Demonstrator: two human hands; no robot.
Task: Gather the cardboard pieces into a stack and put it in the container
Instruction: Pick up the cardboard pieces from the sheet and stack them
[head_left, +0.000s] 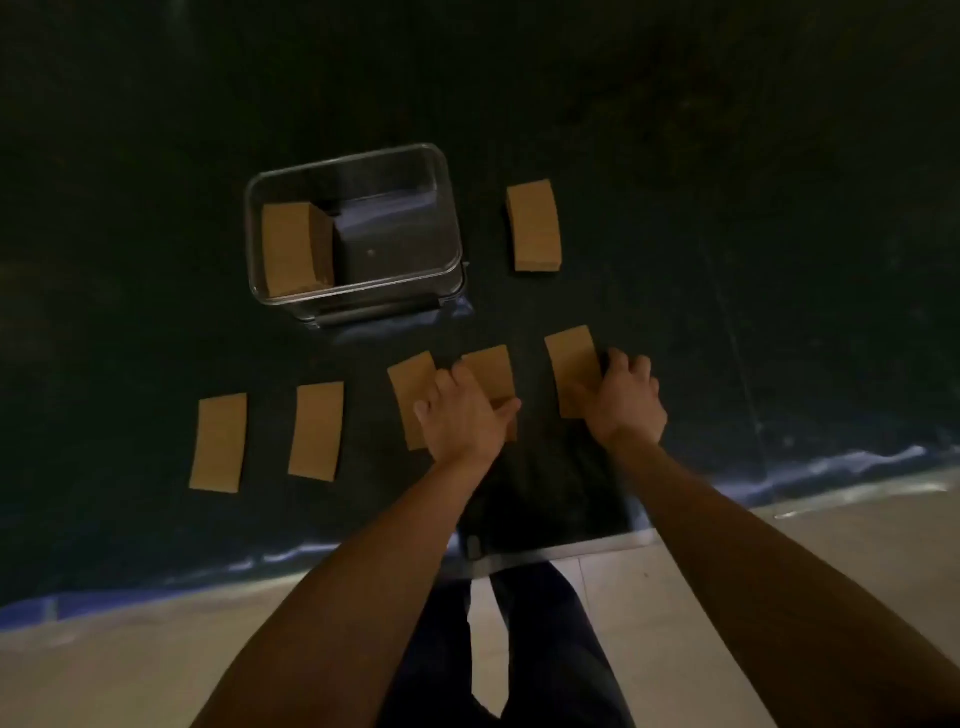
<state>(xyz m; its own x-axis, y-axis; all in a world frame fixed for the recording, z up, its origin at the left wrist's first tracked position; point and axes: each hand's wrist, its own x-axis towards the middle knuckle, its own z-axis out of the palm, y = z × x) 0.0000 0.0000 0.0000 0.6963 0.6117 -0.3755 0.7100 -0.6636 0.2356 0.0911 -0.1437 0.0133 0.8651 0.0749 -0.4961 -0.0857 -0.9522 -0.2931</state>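
Several brown cardboard pieces lie in a row on a dark table. My left hand (460, 413) rests flat across two middle pieces, one (410, 384) on its left and one (491, 371) under its fingers. My right hand (626, 397) curls on the right edge of the rightmost row piece (571, 364). Two more pieces (218, 441) (316, 431) lie untouched at the left. A thicker cardboard stack (534, 224) sits apart at the back right. A clear plastic container (447, 171) stands behind the row with a cardboard stack (285, 249) against its left wall.
The dark table (727, 156) stretches far back and to both sides. Its front edge (779, 483) runs just behind my forearms, with pale floor tiles (701, 571) and my legs below.
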